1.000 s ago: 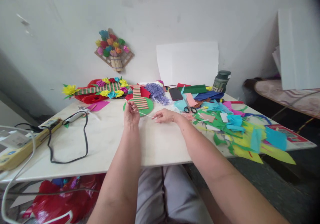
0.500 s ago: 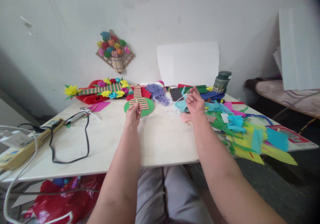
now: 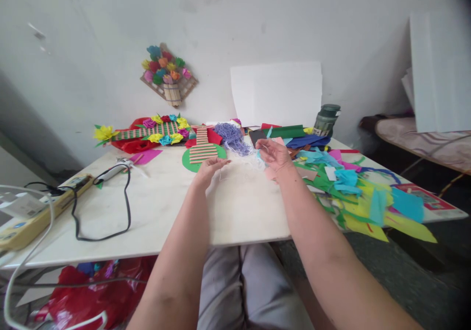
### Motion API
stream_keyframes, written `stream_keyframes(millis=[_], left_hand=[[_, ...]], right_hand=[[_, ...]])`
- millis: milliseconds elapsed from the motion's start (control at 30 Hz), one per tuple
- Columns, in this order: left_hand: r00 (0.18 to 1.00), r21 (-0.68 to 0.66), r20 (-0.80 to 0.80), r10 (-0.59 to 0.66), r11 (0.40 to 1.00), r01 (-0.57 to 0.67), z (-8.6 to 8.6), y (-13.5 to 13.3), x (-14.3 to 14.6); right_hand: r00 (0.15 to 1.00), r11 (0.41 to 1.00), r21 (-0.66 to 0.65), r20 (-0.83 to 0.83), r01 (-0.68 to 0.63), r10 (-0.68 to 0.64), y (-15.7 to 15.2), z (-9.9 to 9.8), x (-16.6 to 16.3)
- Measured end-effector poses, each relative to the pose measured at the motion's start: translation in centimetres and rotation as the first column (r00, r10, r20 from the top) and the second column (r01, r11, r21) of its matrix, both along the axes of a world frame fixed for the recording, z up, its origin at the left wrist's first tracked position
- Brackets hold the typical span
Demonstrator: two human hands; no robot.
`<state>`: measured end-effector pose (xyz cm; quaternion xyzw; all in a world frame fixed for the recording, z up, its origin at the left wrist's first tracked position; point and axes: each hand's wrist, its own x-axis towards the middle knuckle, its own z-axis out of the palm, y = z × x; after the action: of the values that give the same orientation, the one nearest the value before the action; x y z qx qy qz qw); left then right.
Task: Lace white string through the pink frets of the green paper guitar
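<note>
A thin white string (image 3: 265,148) hung at the right hand (image 3: 271,155), above the pale counter (image 3: 246,209), in a nearly closed, curled grip. Whether the left hand (image 3: 212,169) gripped anything could not be told. Pulling might have knotted the string, by snagging nearby tangled white threads (image 3: 253,161).

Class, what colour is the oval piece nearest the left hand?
The oval piece is green; the head view shows it best.
</note>
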<state>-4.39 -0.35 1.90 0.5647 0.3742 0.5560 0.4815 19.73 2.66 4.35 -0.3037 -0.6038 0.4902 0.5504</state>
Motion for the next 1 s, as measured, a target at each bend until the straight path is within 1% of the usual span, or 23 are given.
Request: stream_keyframes(millis=[67,133,200,233,333,400,433,467,500,533,567,633,667,700,733,800,867,933,1000], left_hand=[[0.994,-0.02,0.101,0.028,0.999,-0.026,-0.1,0.3,-0.2],[0.977,-0.052,0.192,0.097,0.995,-0.089,-0.1,0.5,-0.4],[0.962,-0.06,0.221,0.16,0.987,-0.151,0.0,0.6,-0.5],[0.963,-0.051,0.209,0.168,0.986,-0.161,0.0,0.6,-0.5],[0.988,-0.017,0.115,0.106,0.994,-0.105,0.1,0.3,-0.3],[0.998,-0.021,-0.003,0.06,0.998,-0.06,-0.1,0.3,-0.1],[0.996,-0.02,-0.076,0.054,0.998,-0.056,-0.2,0.3,0.0],[0.985,0.0,-0.159,0.068,0.998,-0.069,-0.3,0.4,0.0],[0.962,0.046,-0.248,0.111,0.994,-0.103,-0.4,0.6,0.1],[0.924,0.123,-0.332,0.187,0.98,-0.154,-0.5,0.7,0.1],[0.87,0.226,-0.399,0.289,0.951,-0.212,-0.6,0.9,0.1],[0.735,0.447,-0.46,0.498,0.845,-0.293,-0.7,1.2,0.2],[0.68,0.528,-0.46,0.571,0.792,-0.308,-0.7,1.3,0.3],[0.648,0.58,-0.45,0.614,0.753,-0.311,-0.6,1.3,0.5],[0.64,0.605,-0.437,0.632,0.733,-0.31,-0.6,1.2,0.7],[0.654,0.604,-0.407,0.638,0.725,-0.33,-0.5,1.0,1.1],[0.653,0.582,-0.353,0.67,0.704,-0.408,-0.4,0.7,1.5],[0.615,0.559,-0.287,0.734,0.65,-0.515,-0.3,0.6,1.5],[0.546,0.511,-0.256,0.797,0.591,-0.623,-0.2,0.6,1.1]], right_hand=[[0.997,0.997,-0.031,-0.046,-0.065,0.063,0.1,0.0,-0.5],[0.985,0.986,-0.063,-0.088,-0.157,0.152,0.1,0.0,-1.1],[0.96,0.959,-0.096,-0.119,-0.266,0.254,0.0,-0.1,-1.7],[0.945,0.943,-0.112,-0.128,-0.314,0.3,0.0,-0.1,-2.0],[0.916,0.907,-0.143,-0.12,-0.397,0.383,0.0,-0.3,-2.5],[0.915,0.903,-0.148,-0.099,-0.402,0.391,0.1,-0.5,-2.5],[0.916,0.904,-0.152,-0.088,-0.4,0.391,0.1,-0.5,-2.5],[0.917,0.904,-0.157,-0.079,-0.398,0.39,0.2,-0.6,-2.5],[0.917,0.903,-0.162,-0.07,-0.398,0.392,0.3,-0.7,-2.5],[0.915,0.9,-0.167,-0.061,-0.403,0.398,0.4,-0.8,-2.6],[0.91,0.894,-0.174,-0.05,-0.413,0.411,0.4,-0.9,-2.7],[0.894,0.877,-0.188,-0.018,-0.443,0.448,0.6,-1.1,-3.2],[0.883,0.866,-0.195,0.004,-0.46,0.469,0.6,-1.2,-3.4],[0.87,0.855,-0.206,0.029,-0.476,0.492,0.5,-1.3,-3.7],[0.857,0.844,-0.217,0.055,-0.49,0.512,0.5,-1.4,-3.9],[0.836,0.827,-0.24,0.097,-0.508,0.541,0.2,-1.5,-4.4],[0.812,0.809,-0.263,0.13,-0.525,0.569,-0.2,-1.4,-4.6],[0.785,0.789,-0.286,0.157,-0.544,0.599,-0.4,-1.2,-4.6],[0.763,0.773,-0.306,0.181,-0.556,0.62,-0.4,-1.0,-4.3]])
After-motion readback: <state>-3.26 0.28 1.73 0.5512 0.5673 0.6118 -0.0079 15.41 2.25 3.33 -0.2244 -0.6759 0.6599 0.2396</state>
